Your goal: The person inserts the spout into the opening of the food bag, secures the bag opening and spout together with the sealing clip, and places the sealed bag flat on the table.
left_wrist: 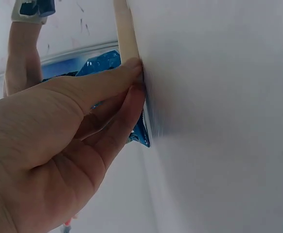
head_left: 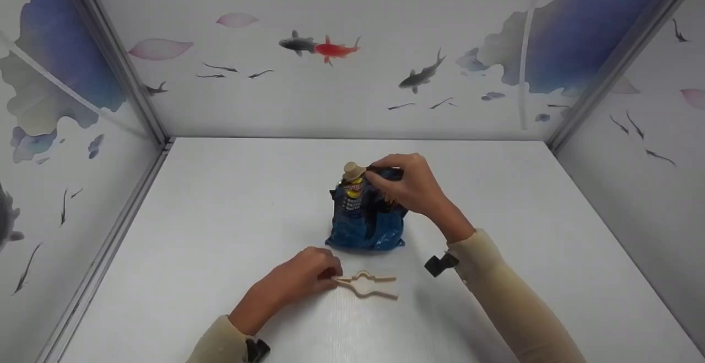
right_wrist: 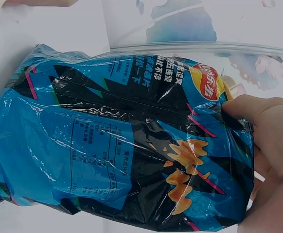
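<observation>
A blue and black chip bag (head_left: 368,225) stands upright on the white table, chips printed on its side in the right wrist view. My right hand (head_left: 410,184) grips the bag's top edge, with the thumb at the front. A beige capped spout (head_left: 353,171) sticks up at the bag's top left corner, beside that thumb. Nearer to me, a beige two-armed clip (head_left: 363,293) with curved bends midway lies spread apart, low at the tabletop. Its left end is pinched by the thumb and fingers of my left hand (head_left: 300,276); the left wrist view shows one flat arm of the clip (left_wrist: 127,36).
White panels (head_left: 352,104) printed with fish and petals enclose the table (head_left: 220,203) at the back and both sides. Metal posts (head_left: 118,54) stand at the back corners. A black wrist mount (head_left: 440,265) hangs from the right sleeve.
</observation>
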`<state>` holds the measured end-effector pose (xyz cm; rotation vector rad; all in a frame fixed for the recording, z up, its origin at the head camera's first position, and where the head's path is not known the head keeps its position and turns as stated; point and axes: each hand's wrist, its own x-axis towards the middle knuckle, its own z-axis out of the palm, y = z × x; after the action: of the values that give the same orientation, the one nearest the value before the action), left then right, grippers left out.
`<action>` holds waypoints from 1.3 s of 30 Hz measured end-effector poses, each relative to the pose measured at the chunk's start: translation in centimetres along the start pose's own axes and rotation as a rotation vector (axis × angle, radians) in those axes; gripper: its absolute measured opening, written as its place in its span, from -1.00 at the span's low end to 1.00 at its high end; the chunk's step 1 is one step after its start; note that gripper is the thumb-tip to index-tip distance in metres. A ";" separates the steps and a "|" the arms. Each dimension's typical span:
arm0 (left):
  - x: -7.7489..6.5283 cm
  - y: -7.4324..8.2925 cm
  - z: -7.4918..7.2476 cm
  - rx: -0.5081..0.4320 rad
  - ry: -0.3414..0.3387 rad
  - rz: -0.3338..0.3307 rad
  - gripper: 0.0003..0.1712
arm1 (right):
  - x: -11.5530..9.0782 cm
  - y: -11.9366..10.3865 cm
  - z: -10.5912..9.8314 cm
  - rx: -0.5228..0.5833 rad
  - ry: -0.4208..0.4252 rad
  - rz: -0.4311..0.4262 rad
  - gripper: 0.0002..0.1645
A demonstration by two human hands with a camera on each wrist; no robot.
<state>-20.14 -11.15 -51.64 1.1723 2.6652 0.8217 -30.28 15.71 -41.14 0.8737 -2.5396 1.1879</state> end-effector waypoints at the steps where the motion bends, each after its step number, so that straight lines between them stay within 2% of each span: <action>1: 0.0 -0.1 0.0 0.003 0.005 0.005 -0.94 | 0.0 0.0 0.0 -0.001 -0.001 0.004 -0.72; 6: -0.6 -0.5 -0.2 -0.031 0.025 0.009 -0.96 | 0.0 0.0 0.0 -0.005 -0.004 0.018 -0.71; 11: -1.3 -0.9 -0.5 -0.071 0.073 0.020 -0.96 | 0.0 0.1 0.0 -0.008 -0.003 0.022 -0.72; 17: -2.8 -1.5 -0.9 -0.152 0.086 -0.040 -0.93 | -0.2 0.3 0.1 -0.010 0.001 0.025 -0.72; 23: -5.4 -2.7 -2.1 -0.179 0.115 -0.131 -0.89 | -0.2 0.4 0.5 -0.001 0.001 0.014 -0.73; 27: -7.2 -3.6 -3.2 -0.206 0.167 -0.196 -0.88 | -0.1 0.4 0.6 0.018 -0.002 0.027 -0.72; 31: -8.4 -4.5 -4.1 -0.241 0.251 -0.232 -0.83 | -0.1 0.4 0.4 0.022 -0.001 0.036 -0.71; 39: -9.0 -6.2 -4.8 -0.273 0.397 -0.267 -0.76 | -0.1 0.4 0.2 0.036 0.002 0.040 -0.71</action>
<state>-19.43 -23.03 -51.77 0.6252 2.7909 1.4321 -30.45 15.85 -41.57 0.8327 -2.5535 1.2492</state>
